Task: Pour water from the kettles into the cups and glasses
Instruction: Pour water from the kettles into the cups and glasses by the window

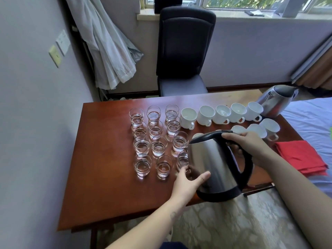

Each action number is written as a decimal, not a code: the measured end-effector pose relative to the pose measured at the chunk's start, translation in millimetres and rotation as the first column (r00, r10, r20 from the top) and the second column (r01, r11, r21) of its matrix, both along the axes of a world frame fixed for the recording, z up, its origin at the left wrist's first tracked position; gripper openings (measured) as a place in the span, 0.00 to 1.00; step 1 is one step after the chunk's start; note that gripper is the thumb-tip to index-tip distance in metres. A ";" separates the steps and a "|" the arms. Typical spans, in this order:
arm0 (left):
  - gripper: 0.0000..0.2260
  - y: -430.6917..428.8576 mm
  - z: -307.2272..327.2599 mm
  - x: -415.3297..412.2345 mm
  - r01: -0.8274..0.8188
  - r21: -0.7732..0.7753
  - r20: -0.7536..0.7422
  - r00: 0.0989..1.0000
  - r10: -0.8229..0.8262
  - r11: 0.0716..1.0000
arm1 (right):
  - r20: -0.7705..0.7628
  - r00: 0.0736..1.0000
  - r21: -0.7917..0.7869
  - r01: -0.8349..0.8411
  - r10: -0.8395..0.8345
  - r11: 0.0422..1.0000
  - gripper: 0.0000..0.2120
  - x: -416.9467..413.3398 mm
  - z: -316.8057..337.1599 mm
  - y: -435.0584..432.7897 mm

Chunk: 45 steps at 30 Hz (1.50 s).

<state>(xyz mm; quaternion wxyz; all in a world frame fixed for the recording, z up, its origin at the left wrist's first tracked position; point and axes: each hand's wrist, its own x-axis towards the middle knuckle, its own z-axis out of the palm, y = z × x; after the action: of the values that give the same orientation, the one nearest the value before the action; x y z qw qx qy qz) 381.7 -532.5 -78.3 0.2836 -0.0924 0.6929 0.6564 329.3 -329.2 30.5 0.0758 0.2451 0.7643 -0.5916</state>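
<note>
While right hand (248,144) grips kettle (212,162), glasses (142,146) hold water.

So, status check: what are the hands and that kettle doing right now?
Right hand grips the steel kettle by its handle; left hand cups its body. Spout tipped at a water glass. Another glass partly hidden behind the kettle.

A broad strip of the reddish-brown wooden worktop (107,159) lies open between the grey wall (36,105) and the block of clear drinking glasses (154,139), and along the near edge in front of them. The glasses stand close together, with only narrow gaps. The tilted stainless-steel kettle with a black handle (212,166) blocks the middle. White ceramic cups (222,114) line the far side, a second steel kettle (274,103) fills the far right corner, and a folded red cloth (301,157) lies at the right edge.
</note>
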 end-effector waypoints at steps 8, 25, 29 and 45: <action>0.32 -35.5 -6.6 7.7 0.025 -0.034 -0.041 0.999 -0.027 0.999 | -0.024 1.000 0.007 -0.008 0.008 1.000 0.14 16.6 0.5 -32.4; 0.30 -14.1 22.7 -2.9 0.230 -0.107 -0.239 0.939 -0.249 0.967 | -0.220 0.926 -0.165 0.275 -0.308 0.947 0.13 90.7 14.2 -5.7; 0.24 26.5 37.1 1.5 0.264 -0.099 -0.284 0.917 -0.281 0.959 | -0.250 0.900 -0.181 0.319 -0.357 0.930 0.13 107.2 16.0 33.5; 0.39 298.8 64.6 21.1 0.414 0.022 -0.294 0.873 -0.390 0.910 | -0.266 0.892 -0.243 0.304 -0.365 0.921 0.16 160.9 40.1 305.5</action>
<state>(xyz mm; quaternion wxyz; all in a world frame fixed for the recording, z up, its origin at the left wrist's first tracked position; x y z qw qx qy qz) 402.7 -233.7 -13.7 0.3153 0.1606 0.7021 0.6179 490.2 -23.7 70.5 -0.1231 0.2703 0.6512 -0.6984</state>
